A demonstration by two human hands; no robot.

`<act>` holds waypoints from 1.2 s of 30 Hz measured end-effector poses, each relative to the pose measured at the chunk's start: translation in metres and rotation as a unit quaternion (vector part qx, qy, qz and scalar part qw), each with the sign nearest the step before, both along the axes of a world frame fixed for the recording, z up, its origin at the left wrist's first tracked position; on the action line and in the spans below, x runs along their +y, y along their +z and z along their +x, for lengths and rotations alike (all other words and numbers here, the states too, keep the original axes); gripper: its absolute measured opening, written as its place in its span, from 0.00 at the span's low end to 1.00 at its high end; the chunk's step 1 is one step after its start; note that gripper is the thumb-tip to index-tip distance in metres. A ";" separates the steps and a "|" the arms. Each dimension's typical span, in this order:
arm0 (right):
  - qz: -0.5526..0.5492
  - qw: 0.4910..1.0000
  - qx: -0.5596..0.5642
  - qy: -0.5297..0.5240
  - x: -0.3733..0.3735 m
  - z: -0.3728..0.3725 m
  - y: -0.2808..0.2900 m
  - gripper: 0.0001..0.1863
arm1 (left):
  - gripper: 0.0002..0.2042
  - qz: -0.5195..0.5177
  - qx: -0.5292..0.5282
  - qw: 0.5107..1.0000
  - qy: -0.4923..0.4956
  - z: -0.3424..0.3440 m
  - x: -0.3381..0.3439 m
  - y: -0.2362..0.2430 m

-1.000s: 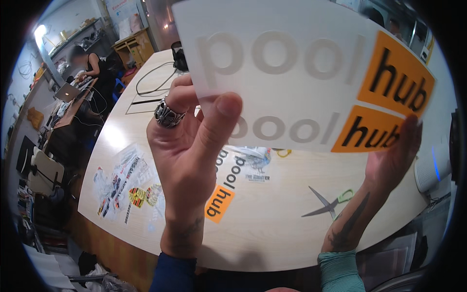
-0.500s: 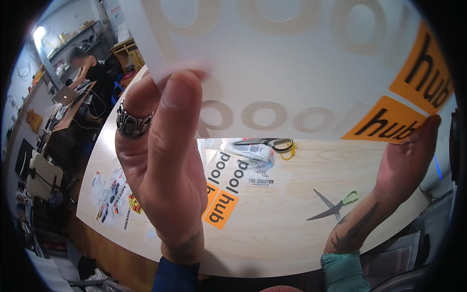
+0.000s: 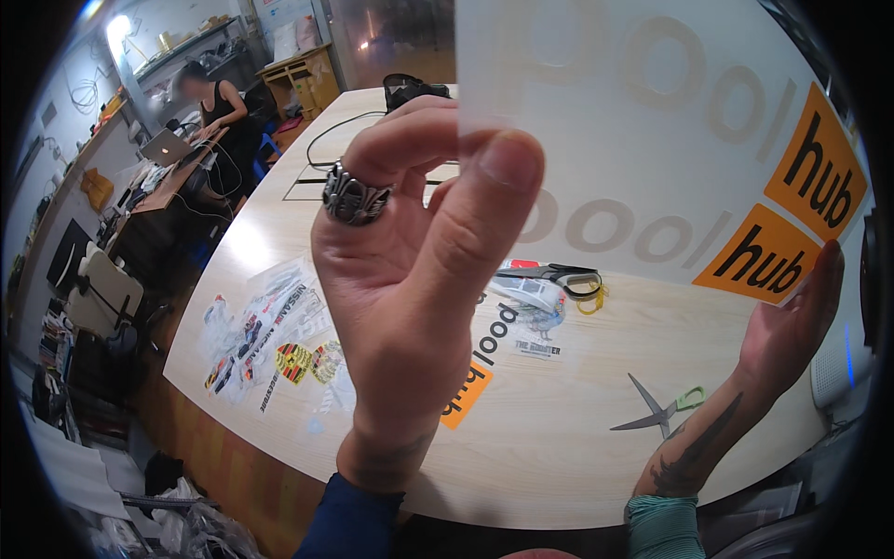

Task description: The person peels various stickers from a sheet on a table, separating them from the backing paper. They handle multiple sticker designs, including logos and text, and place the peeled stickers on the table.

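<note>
our left hand [image 3: 400,289] pinches the left edge of the white translucent sheet [image 3: 605,168], thumb in front. our right hand [image 3: 787,331] grasps its lower right corner, by the orange blocks [image 3: 752,253]. sheet is held up off the table [image 3: 568,456], upper right of frame. below it, mid-frame: black-handled scissors [image 3: 570,274] over a bird decal [image 3: 548,326]. green-handled scissors [image 3: 663,411] lie spread, lower right; clear decal sheets [image 3: 291,317] left of our left wrist. containers: wall shelf [image 3: 189,45], upper left, carries assorted small stuff; wooden cabinet [image 3: 277,71] nearby has pale bags [image 3: 305,34] on top, contents we can't tell.
</note>
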State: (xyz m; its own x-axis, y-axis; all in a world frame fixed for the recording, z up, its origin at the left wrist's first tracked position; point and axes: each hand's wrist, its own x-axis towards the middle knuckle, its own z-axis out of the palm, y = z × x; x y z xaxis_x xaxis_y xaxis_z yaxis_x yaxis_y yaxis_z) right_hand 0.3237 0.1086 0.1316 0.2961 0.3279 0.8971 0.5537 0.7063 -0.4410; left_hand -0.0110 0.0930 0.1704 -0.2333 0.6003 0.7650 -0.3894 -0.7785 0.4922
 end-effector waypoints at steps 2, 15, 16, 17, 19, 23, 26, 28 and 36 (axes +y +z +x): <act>-0.007 1.000 0.022 0.008 0.000 -0.001 0.001 0.21 | 0.08 0.008 -0.046 0.998 -0.039 0.013 -0.003 0.001; -0.044 0.978 0.147 0.145 0.001 -0.029 0.015 0.19 | 0.09 0.033 0.003 0.993 -0.114 -0.005 0.014 -0.008; -0.049 0.966 0.182 0.178 -0.001 -0.035 0.022 0.18 | 0.09 0.039 0.011 0.993 -0.114 -0.008 0.015 -0.008; -0.035 0.965 0.196 0.170 -0.001 -0.038 0.025 0.18 | 0.09 0.039 0.001 0.994 -0.098 -0.004 0.014 -0.009; -0.012 0.962 0.225 0.154 0.000 -0.046 0.024 0.17 | 0.11 0.034 -0.020 0.997 -0.063 0.003 0.015 -0.014; -0.018 0.966 0.163 0.199 -0.004 -0.039 0.022 0.14 | 0.12 -0.114 -0.387 0.868 -0.288 -0.003 0.005 0.012; 0.005 0.964 0.163 0.210 -0.009 -0.043 0.025 0.12 | 0.13 0.041 0.023 0.988 -0.145 -0.019 0.029 -0.017; 0.053 0.970 0.065 0.228 -0.006 -0.039 0.026 0.14 | 0.09 0.060 -0.030 0.983 -0.171 -0.019 0.032 -0.023; 0.107 0.977 -0.112 0.144 0.006 -0.025 0.020 0.19 | 0.04 0.089 -0.049 0.974 -0.204 -0.031 0.035 -0.025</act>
